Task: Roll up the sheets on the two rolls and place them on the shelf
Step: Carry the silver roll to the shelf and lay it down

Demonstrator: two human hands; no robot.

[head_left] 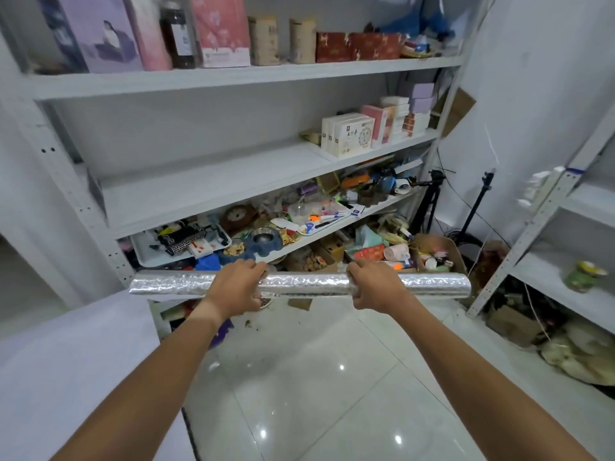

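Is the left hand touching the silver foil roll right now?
Touching. The head view shows the left hand wrapped around the silver foil roll, fingers curled over its top.

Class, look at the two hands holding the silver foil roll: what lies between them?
In the head view, only a bare stretch of the shiny silver foil roll spans between the left hand and right hand.

White shelf unit [233,78] standing beyond the left hand [238,284]. Upper board carrying boxes [349,134] far right of it; lower board [332,224], just past the knuckles, holding a cluttered tray [146,251]. Glossy tiled floor [316,377] lying beneath.
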